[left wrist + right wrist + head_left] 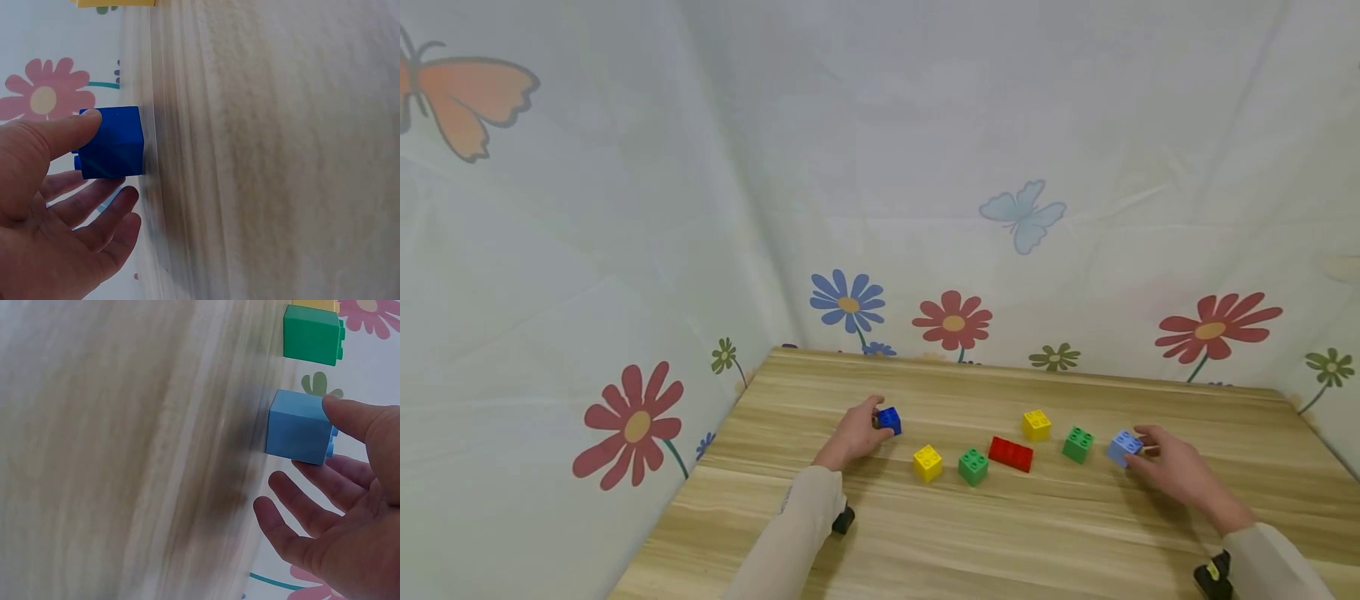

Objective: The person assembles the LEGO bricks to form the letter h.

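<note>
On the left of the table, my left hand [856, 432] holds a dark blue toy brick [890, 420] between thumb and fingers. The left wrist view shows the thumb on one side of that brick [112, 142] and fingertips at its lower side, the other fingers spread loosely. Over on the right, my right hand [1176, 467] pinches a light blue brick [1124, 448]. Its thumb lies at the studded edge of the brick [299, 428] in the right wrist view, with a finger against the opposite side. Both bricks are at the tabletop, studs up.
Between the hands stand a yellow brick [927, 463], a green brick [973, 467], a longer red brick [1011, 454], a second yellow brick [1036, 426] and a second green brick [1078, 445], the last just left of the light blue one. A flowered cloth [910, 208] hangs behind the wooden table [1000, 542].
</note>
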`<control>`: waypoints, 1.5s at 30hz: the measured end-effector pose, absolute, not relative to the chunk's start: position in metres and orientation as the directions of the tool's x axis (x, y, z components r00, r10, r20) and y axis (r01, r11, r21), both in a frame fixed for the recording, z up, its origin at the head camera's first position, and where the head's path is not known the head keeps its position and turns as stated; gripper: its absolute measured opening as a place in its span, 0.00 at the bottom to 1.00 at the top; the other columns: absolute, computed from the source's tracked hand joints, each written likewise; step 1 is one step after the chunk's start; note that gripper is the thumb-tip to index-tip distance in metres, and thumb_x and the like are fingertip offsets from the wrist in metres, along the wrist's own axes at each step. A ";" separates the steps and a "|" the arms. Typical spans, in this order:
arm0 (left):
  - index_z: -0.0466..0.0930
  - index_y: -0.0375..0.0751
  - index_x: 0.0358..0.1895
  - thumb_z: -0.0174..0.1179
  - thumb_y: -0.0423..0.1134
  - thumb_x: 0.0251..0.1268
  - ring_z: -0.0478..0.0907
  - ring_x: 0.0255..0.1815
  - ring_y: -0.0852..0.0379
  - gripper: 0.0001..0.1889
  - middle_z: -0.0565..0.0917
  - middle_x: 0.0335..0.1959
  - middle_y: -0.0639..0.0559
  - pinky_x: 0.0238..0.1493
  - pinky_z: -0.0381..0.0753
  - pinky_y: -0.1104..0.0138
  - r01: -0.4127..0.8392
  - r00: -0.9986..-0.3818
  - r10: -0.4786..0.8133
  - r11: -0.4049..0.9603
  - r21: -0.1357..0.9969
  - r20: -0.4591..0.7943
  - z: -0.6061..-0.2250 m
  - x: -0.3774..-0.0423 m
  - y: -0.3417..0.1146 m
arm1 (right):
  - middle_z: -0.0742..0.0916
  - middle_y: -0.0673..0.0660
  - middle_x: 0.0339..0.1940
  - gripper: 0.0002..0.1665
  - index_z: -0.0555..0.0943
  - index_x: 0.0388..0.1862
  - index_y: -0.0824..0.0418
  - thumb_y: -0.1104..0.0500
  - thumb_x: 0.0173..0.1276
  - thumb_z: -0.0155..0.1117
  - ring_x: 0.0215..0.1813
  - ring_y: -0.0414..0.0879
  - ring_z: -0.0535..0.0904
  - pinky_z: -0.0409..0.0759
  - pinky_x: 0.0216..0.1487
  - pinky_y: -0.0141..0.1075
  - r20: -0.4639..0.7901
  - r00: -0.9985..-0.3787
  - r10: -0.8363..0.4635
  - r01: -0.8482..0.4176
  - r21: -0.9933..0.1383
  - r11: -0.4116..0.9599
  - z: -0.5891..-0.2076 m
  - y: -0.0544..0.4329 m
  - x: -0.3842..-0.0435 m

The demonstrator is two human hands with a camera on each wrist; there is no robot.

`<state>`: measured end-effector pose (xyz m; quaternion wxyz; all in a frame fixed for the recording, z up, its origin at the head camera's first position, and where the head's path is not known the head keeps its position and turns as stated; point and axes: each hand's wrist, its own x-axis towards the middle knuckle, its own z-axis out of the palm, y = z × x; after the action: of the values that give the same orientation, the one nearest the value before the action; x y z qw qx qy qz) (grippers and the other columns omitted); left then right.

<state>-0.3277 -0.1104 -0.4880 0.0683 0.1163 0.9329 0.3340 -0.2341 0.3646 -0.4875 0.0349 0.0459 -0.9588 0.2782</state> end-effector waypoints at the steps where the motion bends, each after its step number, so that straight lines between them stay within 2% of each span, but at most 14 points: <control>1: 0.61 0.37 0.68 0.61 0.39 0.64 0.74 0.53 0.45 0.31 0.75 0.57 0.38 0.55 0.72 0.53 0.169 -0.964 0.260 0.753 0.636 -0.052 -0.488 -0.328 -0.110 | 0.76 0.78 0.49 0.33 0.64 0.59 0.80 0.58 0.65 0.63 0.48 0.70 0.76 0.75 0.45 0.57 0.089 -0.993 -0.071 -0.108 -0.532 0.840 -0.487 0.364 -0.234; 6: 0.63 0.37 0.66 0.61 0.39 0.64 0.75 0.49 0.48 0.29 0.77 0.52 0.40 0.54 0.73 0.54 0.160 -0.966 0.251 0.763 0.627 -0.060 -0.489 -0.329 -0.111 | 0.77 0.77 0.47 0.31 0.65 0.58 0.80 0.60 0.65 0.63 0.46 0.67 0.77 0.76 0.44 0.56 0.088 -0.993 -0.080 -0.115 -0.527 0.842 -0.487 0.364 -0.236; 11: 0.65 0.37 0.65 0.61 0.39 0.65 0.75 0.48 0.48 0.27 0.77 0.51 0.40 0.54 0.73 0.54 0.158 -0.966 0.250 0.757 0.634 -0.058 -0.489 -0.329 -0.112 | 0.79 0.75 0.44 0.30 0.65 0.57 0.80 0.60 0.65 0.62 0.44 0.66 0.78 0.76 0.43 0.56 0.086 -0.993 -0.085 -0.117 -0.510 0.852 -0.487 0.364 -0.238; 23: 0.69 0.41 0.65 0.59 0.40 0.66 0.73 0.56 0.45 0.24 0.74 0.59 0.40 0.56 0.71 0.53 0.219 -0.956 0.292 0.770 0.600 -0.026 -0.488 -0.328 -0.112 | 0.79 0.75 0.45 0.29 0.67 0.59 0.79 0.61 0.66 0.61 0.44 0.64 0.78 0.76 0.43 0.55 0.065 -0.992 -0.110 -0.128 -0.478 0.869 -0.488 0.362 -0.239; 28: 0.69 0.39 0.65 0.59 0.38 0.66 0.73 0.56 0.44 0.24 0.75 0.58 0.39 0.56 0.72 0.52 0.252 -0.947 0.321 0.761 0.597 -0.010 -0.489 -0.326 -0.113 | 0.79 0.76 0.45 0.28 0.67 0.59 0.79 0.63 0.66 0.61 0.44 0.64 0.79 0.76 0.43 0.56 0.089 -0.988 -0.124 -0.151 -0.463 0.873 -0.491 0.363 -0.240; 37: 0.75 0.39 0.55 0.62 0.38 0.63 0.77 0.45 0.50 0.18 0.80 0.48 0.42 0.49 0.76 0.55 0.266 -0.939 0.343 0.751 0.604 -0.013 -0.489 -0.318 -0.120 | 0.77 0.78 0.47 0.27 0.67 0.58 0.79 0.63 0.66 0.61 0.45 0.66 0.78 0.76 0.43 0.56 0.083 -0.991 -0.103 -0.130 -0.472 0.872 -0.490 0.365 -0.237; 45: 0.75 0.38 0.51 0.64 0.38 0.61 0.77 0.42 0.51 0.17 0.81 0.43 0.44 0.47 0.77 0.56 0.294 -0.919 0.392 0.759 0.581 -0.046 -0.483 -0.304 -0.125 | 0.76 0.78 0.50 0.27 0.67 0.59 0.78 0.63 0.66 0.61 0.45 0.64 0.79 0.77 0.42 0.54 0.057 -0.989 -0.140 -0.150 -0.482 0.863 -0.487 0.366 -0.227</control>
<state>-0.3038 -0.1252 -0.4832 0.0825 0.1836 0.9341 0.2947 -0.2272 0.3658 -0.4871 0.0100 0.0749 -0.9651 0.2507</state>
